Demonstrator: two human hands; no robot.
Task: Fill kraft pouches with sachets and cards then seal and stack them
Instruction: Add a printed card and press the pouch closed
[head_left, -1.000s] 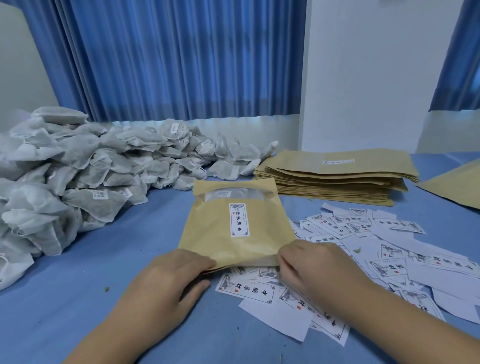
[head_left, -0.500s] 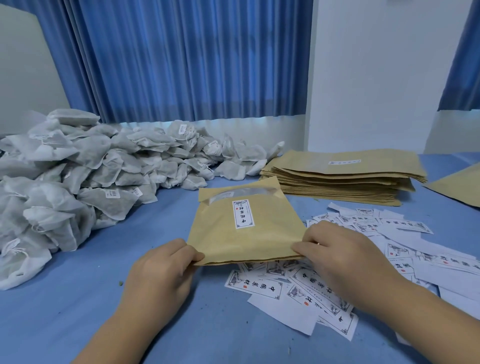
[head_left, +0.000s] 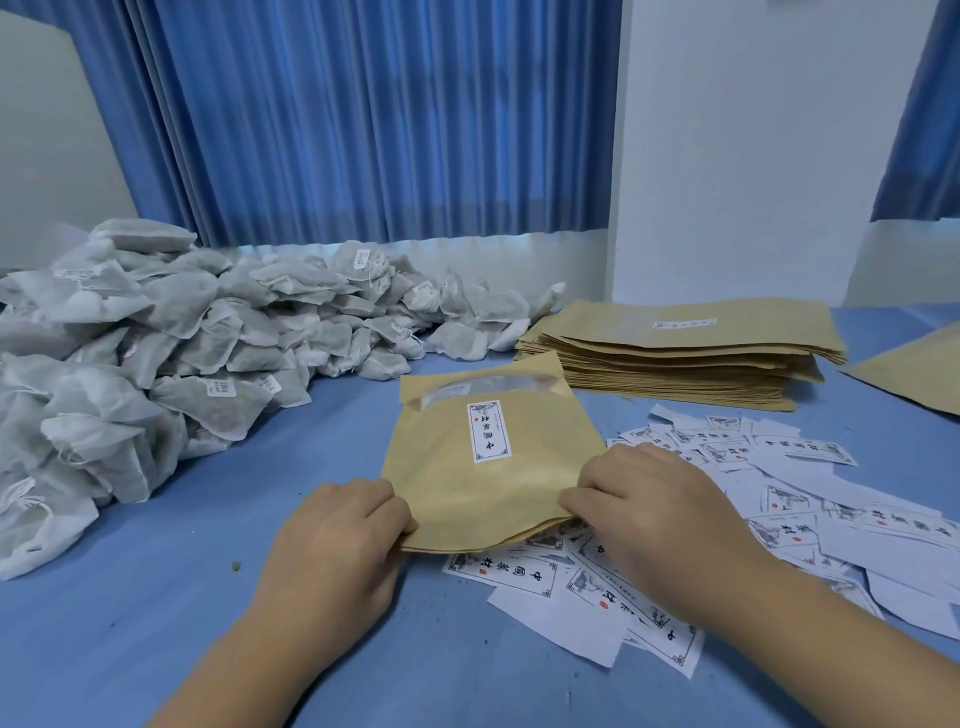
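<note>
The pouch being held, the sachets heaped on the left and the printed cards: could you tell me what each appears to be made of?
Pouch: matte tan kraft paper, apparently, with a glossy clear window, probably plastic film, and a white printed label.
Sachets: thin, white, semi-sheer mesh or non-woven fabric; dark contents show through, strings hang loose.
Cards: flat white paper or thin card with black print, matte as far as visible.

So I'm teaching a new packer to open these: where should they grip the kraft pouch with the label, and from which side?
Grip the kraft pouch at the two corners of its near edge, coming in from the person's side, as the left hand and right hand do. That edge looks like the open mouth: it bows up between the pinches, while the window end lies flat, away.
</note>
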